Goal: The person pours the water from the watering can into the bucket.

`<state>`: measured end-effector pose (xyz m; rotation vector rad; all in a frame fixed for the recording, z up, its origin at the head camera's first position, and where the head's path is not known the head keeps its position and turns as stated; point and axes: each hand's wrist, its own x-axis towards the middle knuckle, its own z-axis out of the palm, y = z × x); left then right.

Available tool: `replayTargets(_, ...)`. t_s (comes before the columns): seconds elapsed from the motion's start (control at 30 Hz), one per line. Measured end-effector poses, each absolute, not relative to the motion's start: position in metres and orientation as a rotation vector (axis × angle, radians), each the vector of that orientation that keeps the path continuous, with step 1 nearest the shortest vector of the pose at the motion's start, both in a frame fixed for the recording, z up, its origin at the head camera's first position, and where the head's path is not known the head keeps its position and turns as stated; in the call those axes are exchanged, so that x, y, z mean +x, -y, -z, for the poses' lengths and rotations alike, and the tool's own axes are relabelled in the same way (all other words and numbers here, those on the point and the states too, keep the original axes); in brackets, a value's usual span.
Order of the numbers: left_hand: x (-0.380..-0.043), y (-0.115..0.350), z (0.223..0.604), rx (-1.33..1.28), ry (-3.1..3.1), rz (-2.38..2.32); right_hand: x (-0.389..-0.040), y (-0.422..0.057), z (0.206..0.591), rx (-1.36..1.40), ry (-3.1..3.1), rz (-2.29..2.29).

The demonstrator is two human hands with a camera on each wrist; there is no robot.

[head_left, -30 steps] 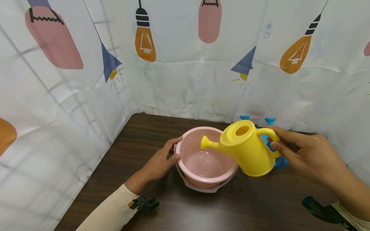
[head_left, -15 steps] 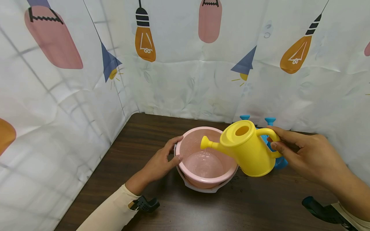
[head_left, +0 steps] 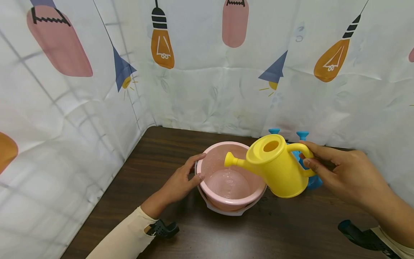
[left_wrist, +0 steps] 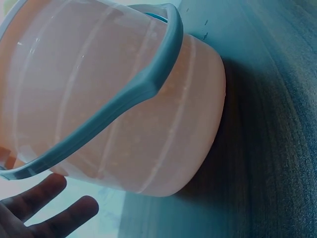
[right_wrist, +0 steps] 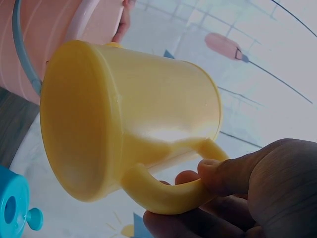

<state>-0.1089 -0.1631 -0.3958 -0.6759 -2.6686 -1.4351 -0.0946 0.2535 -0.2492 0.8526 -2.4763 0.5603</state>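
Observation:
A pink bucket (head_left: pixel 233 202) with a grey handle (left_wrist: pixel 124 101) stands on the dark wooden table, a little shallow water (head_left: pixel 229 185) at its bottom. My left hand (head_left: pixel 174 183) holds its left rim, thumb and index finger over the edge; two other fingers (left_wrist: pixel 69 215) show outside the wall in the left wrist view. In my right hand (head_left: pixel 343 169) is the handle of a yellow watering can (head_left: pixel 284 172), pinched between thumb and fingers. The can is raised and tips left, its spout over the bucket. A thin trickle falls from the spout.
Behind the yellow can stands something blue (head_left: pixel 313 182) with two flared tops, mostly hidden. Water drops (head_left: pixel 266 207) dot the table (head_left: pixel 155 144) right of the bucket. A curtain (head_left: pixel 200 93) printed with lamps hangs along the back and left.
The trickle from the spout looks thinner and the ripples in the bucket calmer. Both hands and the watering can stay almost where they were.

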Motion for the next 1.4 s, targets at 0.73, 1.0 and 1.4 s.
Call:
replayTargets(0.73,-0.1064,0.1627,0.3947,-0.69,2.664,1.404,-0.093,-0.2524,0.2477,0.815,2.502,-0.542)
replayTargets(1.0,-0.1063,0.1625,0.3947,-0.674,2.677,1.399,-0.0928,-0.2525,0.2477,0.819,2.505,-0.54)
replayTargets(1.4,-0.1057,0.1625,0.3939,-0.664,2.69,1.406,-0.0932,-0.2528,0.2477,0.828,2.495,-0.538)
